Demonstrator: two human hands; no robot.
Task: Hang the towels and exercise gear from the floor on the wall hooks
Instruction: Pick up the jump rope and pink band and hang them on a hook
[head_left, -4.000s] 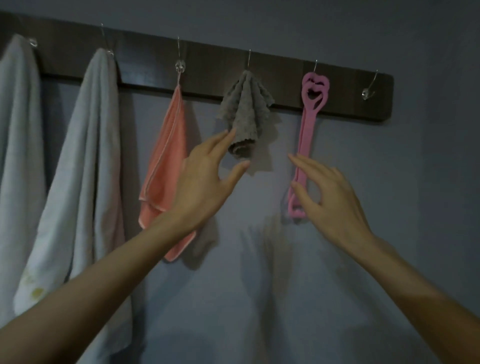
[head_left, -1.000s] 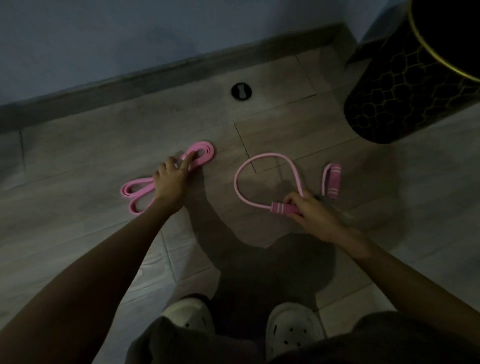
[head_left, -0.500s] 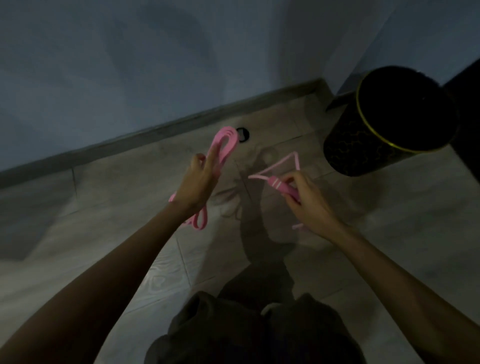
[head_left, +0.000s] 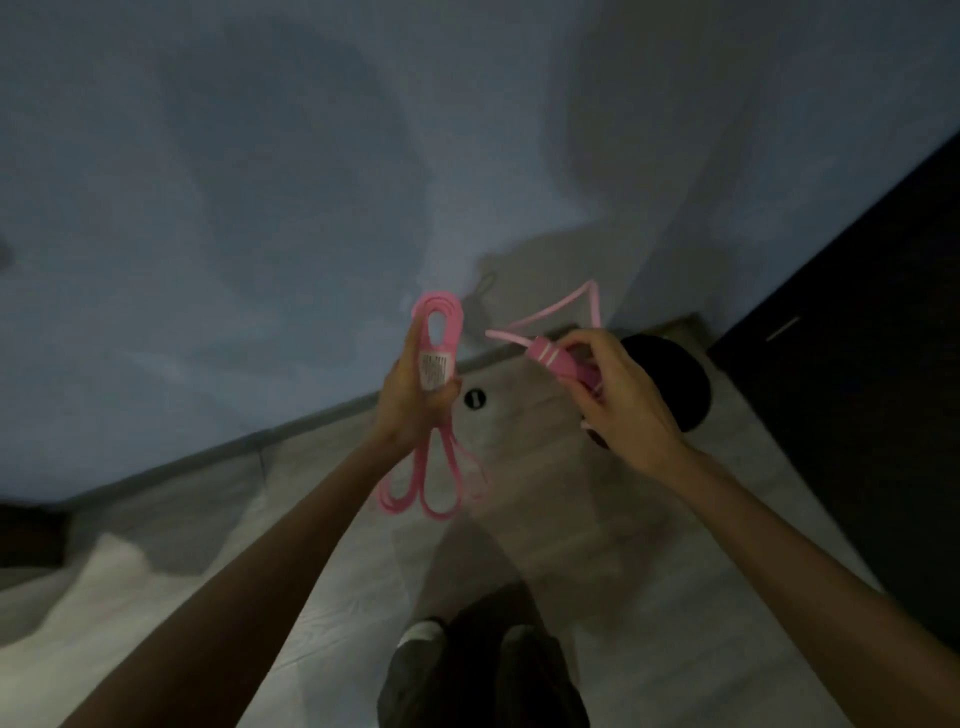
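Holding pink bands left of black bin in closed left grip; right grip clutches handled cord; keep loops untangled.

Pink band: smooth rubbery strip, white paper label. Handle: matt, foam-like. Floor: wood-grain, matt. Wall: smooth matt paint.

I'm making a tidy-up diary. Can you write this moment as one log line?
left hand grips pink band | right hand grips pink cord by its handle | gear off floor | hooks not in view | next likely hanging
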